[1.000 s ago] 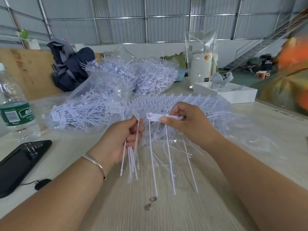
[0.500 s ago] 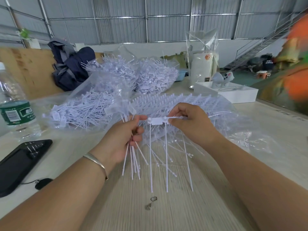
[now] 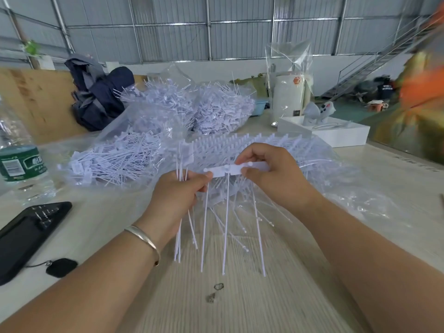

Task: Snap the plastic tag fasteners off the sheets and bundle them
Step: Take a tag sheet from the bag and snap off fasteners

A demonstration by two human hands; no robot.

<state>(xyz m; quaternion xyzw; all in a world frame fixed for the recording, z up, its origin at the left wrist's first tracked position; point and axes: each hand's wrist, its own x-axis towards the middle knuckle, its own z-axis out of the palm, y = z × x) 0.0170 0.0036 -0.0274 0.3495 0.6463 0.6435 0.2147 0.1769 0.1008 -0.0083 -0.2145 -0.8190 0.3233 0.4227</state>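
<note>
A: Fasteners: a short strip [image 3: 236, 169] of them is held up over the desk [image 3: 240, 308], in front of the bagged sheets [image 3: 276, 150]. Right hand [image 3: 271, 179] pinches its right end. Three stems hang from it.

B: Left hand [image 3: 176, 195]?

A: Fingers curled round a bundle [image 3: 179, 236] of loose fasteners, thumb and forefinger also on the strip's left end. A second ago that hand was apart from the strip; half a second ago it was just arriving. Now it's on.

B: Meaning?

A: Likely about to snap off the leftmost one and add it to the bundle. Three left on this strip, plenty more sheets behind it.

B: Finished ones?

A: Bags [image 3: 187, 109] of them behind the sheets.
</note>
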